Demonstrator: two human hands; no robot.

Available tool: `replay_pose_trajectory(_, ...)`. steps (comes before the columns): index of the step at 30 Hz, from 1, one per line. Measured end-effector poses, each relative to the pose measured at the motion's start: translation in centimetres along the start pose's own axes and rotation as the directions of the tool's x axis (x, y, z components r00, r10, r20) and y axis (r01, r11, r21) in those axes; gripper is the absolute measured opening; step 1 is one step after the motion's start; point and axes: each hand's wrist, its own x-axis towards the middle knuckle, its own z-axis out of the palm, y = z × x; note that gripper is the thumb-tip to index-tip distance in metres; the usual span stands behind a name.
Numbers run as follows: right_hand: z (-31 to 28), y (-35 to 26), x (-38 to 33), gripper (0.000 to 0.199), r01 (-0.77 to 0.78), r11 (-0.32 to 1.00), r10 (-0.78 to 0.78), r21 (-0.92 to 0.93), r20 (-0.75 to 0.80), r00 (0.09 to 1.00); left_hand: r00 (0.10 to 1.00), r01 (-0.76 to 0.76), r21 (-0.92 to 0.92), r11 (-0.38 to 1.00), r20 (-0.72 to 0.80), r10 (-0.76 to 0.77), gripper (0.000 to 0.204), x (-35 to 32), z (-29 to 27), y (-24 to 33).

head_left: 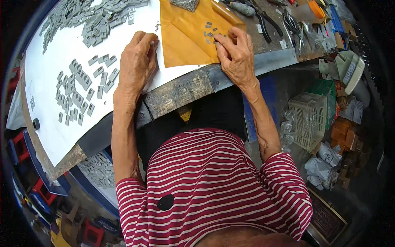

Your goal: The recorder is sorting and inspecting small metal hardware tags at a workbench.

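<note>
Head view shows the work partway along, as I judge it. On the white sheet (pixel 49 136), a loose group of grey slotted blocks (pixel 83 79) lies spread out near the left hand (pixel 140 55), many of them apart from one another. Well beyond it, a dense heap of grey blocks (pixel 98 26) remains jumbled, so much seems left, though which pile counts as finished I cannot tell. A few small dark pieces (pixel 210 34) sit on the orange sheet (pixel 181 43), just beside the right hand (pixel 236 55).

The hands are apart from each other. The left rests curled near the sheets' shared edge (its fingertips hide whatever may be between them). The right reaches over the small pieces, thumb and forefinger close together; whether they pinch one I cannot tell.
</note>
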Motion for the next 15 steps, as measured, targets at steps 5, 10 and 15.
replay_pose_trajectory(5, -0.11, -0.03, 0.09, 0.021, -0.007, 1.0, 0.007, -0.027, -0.01, 1.0, 1.0, 0.018, -0.013, 1.0, 0.02, -0.018, 0.016, 0.06, 0.0, 0.15)
replay_pose_trajectory(10, -0.24, -0.27, 0.32, 0.021, 0.052, 0.997, -0.052, -0.06, -0.001, 0.999, 1.0, -0.011, 0.048, 0.999, 0.011, 0.01, 0.011, 0.12, -0.06, 0.13)
replay_pose_trajectory(15, -0.08, 0.12, -0.01, 0.02, 0.068, 0.997, -0.068, -0.033, -0.018, 0.998, 0.999, -0.034, 0.022, 0.999, -0.009, 0.034, 0.011, 0.14, 0.15, 0.0)
